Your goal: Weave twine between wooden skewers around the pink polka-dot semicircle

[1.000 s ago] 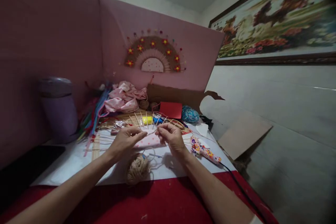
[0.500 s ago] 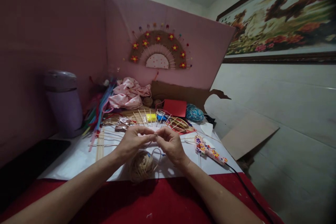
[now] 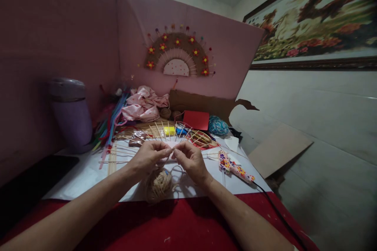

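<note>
My left hand [image 3: 149, 159] and my right hand [image 3: 191, 161] meet fingertip to fingertip over the white sheet, both in a closed pinch. Between them runs a thin strand of twine, partly hidden by the fingers. Just below sits a ball of beige twine [image 3: 160, 185], with a loose loop curling up at its right side. Behind and around the hands, thin wooden sticks [image 3: 163, 130] fan out from a pale pink piece [image 3: 169, 146], whose lower part my hands cover.
A flower-patterned glue gun [image 3: 235, 168] with a black cord lies at right. Farther back are blue yarn [image 3: 218, 125], a red card [image 3: 196, 120] and crumpled pink cloth [image 3: 144, 106]. A purple tumbler [image 3: 72, 119] stands left. A decorated half-round fan [image 3: 176, 55] hangs on the pink board.
My fingertips have drawn slightly apart, the left ones moving a little left and down. The twine's loop by the ball has shifted and sits lower.
</note>
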Demonstrator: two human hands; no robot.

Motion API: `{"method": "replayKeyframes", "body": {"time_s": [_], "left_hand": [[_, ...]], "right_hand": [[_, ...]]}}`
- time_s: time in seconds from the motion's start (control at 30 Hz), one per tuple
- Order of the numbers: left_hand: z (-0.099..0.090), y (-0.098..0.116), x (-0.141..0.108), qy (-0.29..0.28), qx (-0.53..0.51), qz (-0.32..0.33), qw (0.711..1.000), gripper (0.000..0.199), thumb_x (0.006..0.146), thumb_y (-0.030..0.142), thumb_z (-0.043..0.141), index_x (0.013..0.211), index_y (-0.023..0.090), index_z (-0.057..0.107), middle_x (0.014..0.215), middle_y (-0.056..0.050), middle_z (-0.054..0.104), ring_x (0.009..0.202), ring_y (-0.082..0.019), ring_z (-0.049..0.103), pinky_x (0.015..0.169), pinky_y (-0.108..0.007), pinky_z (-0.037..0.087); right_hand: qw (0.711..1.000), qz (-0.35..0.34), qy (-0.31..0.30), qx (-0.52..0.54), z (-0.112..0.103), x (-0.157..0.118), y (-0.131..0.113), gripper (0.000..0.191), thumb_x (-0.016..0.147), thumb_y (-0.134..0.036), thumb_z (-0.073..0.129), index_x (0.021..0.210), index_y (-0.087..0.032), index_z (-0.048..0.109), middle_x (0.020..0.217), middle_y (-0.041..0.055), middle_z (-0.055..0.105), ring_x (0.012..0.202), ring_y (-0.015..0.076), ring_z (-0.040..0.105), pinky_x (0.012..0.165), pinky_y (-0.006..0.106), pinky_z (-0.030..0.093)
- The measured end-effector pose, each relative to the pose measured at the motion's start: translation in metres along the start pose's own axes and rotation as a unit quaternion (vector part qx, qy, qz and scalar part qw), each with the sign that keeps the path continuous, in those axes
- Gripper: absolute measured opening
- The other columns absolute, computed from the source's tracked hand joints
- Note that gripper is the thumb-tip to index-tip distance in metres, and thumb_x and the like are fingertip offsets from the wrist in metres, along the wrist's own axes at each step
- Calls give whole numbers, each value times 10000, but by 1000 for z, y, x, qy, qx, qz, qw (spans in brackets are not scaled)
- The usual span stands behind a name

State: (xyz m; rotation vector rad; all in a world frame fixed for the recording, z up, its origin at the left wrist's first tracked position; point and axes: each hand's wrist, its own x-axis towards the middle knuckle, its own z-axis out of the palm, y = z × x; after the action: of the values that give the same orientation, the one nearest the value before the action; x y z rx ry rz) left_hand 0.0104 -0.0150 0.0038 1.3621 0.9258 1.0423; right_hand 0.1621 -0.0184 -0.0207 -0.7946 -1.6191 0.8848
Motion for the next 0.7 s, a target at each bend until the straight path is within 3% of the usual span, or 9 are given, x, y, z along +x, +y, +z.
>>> {"method": "replayKeyframes", "body": {"time_s": [0.2,0.37,0.57,0.7], "left_hand": [[3,-2,1,13,38,50,998,195,645,309,635,627,127,568,564,16,541,484,-69,429,440,-183,297],[2,-2,2,17,105,92,990,186,668,306,595,603,136,561,525,30,497,469,-75,411,432,-192,304],[-1,0,2,4,152,109,982,121,644,262,612,632,142,607,555,15,541,504,-94,450,460,-205,332],[-8,7,4,46,126,116,984,128,634,254,631,593,137,600,529,16,544,498,-91,451,487,-215,338]], "right_hand": [[999,7,16,-37,0,0,2,135,769,-282,533,686,-176,518,605,-26,534,524,90,455,498,214,364],[998,-3,-3,-60,-2,1,1,126,787,-284,509,753,-170,548,673,2,568,597,107,501,560,229,398],[999,-10,3,-53,-2,2,0,188,807,-320,492,688,-180,534,638,-10,543,596,109,496,570,233,398],[995,-30,27,-96,-2,1,-3,175,825,-320,466,849,-181,568,716,12,588,638,122,524,573,235,390]]}}
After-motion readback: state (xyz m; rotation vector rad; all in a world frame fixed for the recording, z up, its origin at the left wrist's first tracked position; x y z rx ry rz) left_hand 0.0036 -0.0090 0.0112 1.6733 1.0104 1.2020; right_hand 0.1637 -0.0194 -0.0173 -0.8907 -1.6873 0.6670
